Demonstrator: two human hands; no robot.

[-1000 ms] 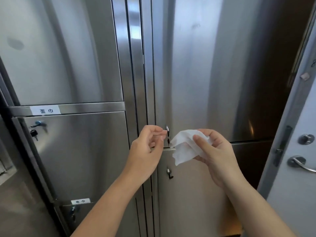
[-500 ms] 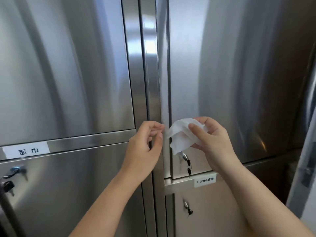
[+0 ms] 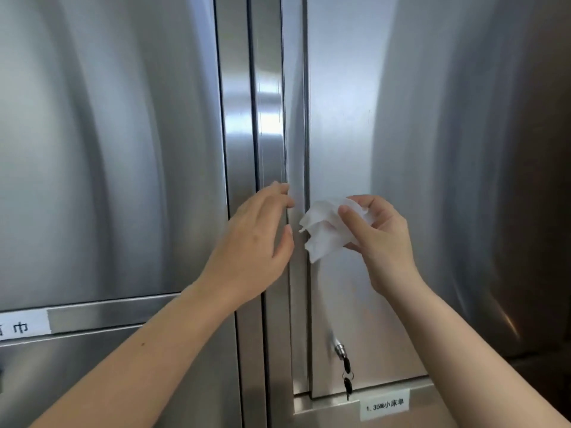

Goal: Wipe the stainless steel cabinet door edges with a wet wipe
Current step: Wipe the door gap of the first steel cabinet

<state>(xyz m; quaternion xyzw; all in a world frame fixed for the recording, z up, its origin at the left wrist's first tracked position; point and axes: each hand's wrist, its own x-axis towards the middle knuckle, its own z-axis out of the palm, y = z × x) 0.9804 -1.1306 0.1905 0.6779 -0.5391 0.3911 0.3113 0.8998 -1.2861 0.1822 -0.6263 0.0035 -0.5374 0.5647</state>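
A crumpled white wet wipe is pinched between the thumb and fingers of my right hand, in front of the right stainless steel cabinet door, close to that door's left edge. My left hand is raised beside it with fingers spread and relaxed, over the vertical frame strips between the doors. It holds nothing. The wipe's loose corner hangs just right of the left hand's fingertips, apart from them.
A lock with hanging keys sits low on the right door, above a white label. The left cabinet door fills the left side, with a labelled horizontal rail beneath it.
The view has tilted upward, so locks and labels sit lower. My left hand has let its pinched fingers spread open. The right hand still holds the wipe, now more bunched.
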